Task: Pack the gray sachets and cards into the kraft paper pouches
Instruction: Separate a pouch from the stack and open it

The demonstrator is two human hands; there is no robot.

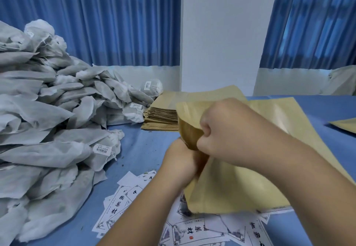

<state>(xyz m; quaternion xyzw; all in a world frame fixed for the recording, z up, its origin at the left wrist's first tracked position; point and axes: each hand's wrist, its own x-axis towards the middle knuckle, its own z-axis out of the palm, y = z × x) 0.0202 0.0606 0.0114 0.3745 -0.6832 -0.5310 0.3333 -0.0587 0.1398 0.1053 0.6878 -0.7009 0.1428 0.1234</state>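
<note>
Counter [146,145]: blue surface, seen from its near edge toward the far edge by the wall.

Sachets [48,111]: gray, drawstring type, some with barcode labels; a large loose heap filling the left side of the counter, from the near-left corner back toward the far edge; its right fringe touches the stack of pouches.

Stack of pouches [161,115]: flat kraft paper, piled neatly near the far edge at the middle of the counter; its right part is hidden behind the hands.

Pouch [240,188]: kraft paper, lifted at the middle of the counter, mouth turned to the left and spread open so the darker inside shows; its bottom edge hangs over the cards.

Right hand [221,132]: closed into a fist, fingers curled round the upper lip of the pouch's mouth.

Left hand [179,164]: below the right, gripping the lower lip of the mouth; fingertips hidden by the paper.

Cards [123,205]: white, printed with black characters and framed borders; scattered and overlapping along the near edge, partly under the pouch and forearms.

Single pouch [344,125]: flat at the right edge, only its corner in view.

Curtains [115,20]: blue, behind the counter; white pillar [221,33] between them.
</note>
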